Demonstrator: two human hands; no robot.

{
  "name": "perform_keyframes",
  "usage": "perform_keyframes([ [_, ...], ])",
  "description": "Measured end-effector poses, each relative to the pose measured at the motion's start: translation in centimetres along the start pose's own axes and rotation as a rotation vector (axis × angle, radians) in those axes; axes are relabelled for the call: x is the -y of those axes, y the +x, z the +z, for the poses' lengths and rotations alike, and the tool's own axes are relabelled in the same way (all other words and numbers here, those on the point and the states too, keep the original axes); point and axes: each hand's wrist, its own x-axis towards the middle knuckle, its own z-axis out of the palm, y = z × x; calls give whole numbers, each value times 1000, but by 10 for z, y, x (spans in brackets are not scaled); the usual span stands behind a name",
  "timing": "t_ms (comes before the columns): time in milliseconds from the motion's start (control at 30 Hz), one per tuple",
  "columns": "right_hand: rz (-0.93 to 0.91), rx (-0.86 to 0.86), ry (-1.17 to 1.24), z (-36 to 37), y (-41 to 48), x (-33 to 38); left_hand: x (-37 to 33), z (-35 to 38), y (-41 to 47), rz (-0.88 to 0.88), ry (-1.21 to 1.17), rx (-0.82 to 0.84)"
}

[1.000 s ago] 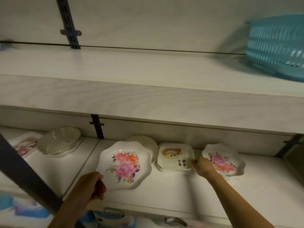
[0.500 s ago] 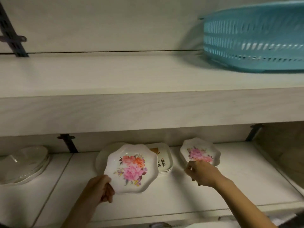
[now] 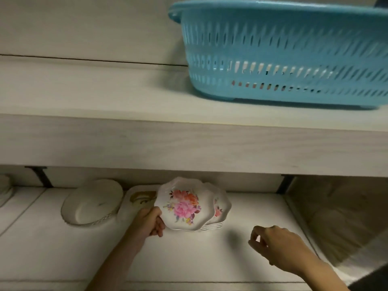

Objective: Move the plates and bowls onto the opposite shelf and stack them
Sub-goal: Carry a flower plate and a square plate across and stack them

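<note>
My left hand (image 3: 151, 221) grips the lower left rim of a scalloped white plate with pink and orange flowers (image 3: 183, 206). That plate is tilted over a stack of several matching flower plates (image 3: 220, 211) on the lower shelf (image 3: 189, 259). Behind it to the left, a stack of square plates with a gold print (image 3: 139, 199) is partly hidden. Further left lies a plain round white plate (image 3: 92, 204). My right hand (image 3: 275, 244) hovers over the shelf to the right of the flower stack, holding nothing, with its fingers loosely curled and apart.
The upper shelf (image 3: 147, 143) overhangs the lower one and carries a blue slotted plastic basket (image 3: 283, 53) at the right. Black brackets (image 3: 42, 176) hold the shelves against the back wall. A side panel (image 3: 336, 211) bounds the lower shelf at the right. More dishes (image 3: 4, 190) show at the far left edge.
My left hand has carried the flower plate rightward, from beside the square plates to over the flower stack. My right hand has let go of that stack and drawn back to the right.
</note>
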Motion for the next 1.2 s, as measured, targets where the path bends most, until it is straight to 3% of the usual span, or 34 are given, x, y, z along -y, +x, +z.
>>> perform_keyframes([
  [233, -19, 23, 31, -8, -6, -39, -2, 49, 27, -112, -5, -55],
  [533, -8, 3, 74, -14, -6, -57, -1, 72, 41, -123, 104, -28],
  [633, -4, 7, 64, -15, -6, -56, 1, 72, 39, -55, 278, -8],
  [900, -120, -10, 27, -9, 9, -39, -1, 48, -9, 375, 747, -76],
  [1000, -195, -25, 7, -8, 16, -24, -1, 32, -30, 414, 925, -137],
  [1200, -373, -47, -53, 2, 28, 20, 19, 0, -69, 383, 1027, -295],
])
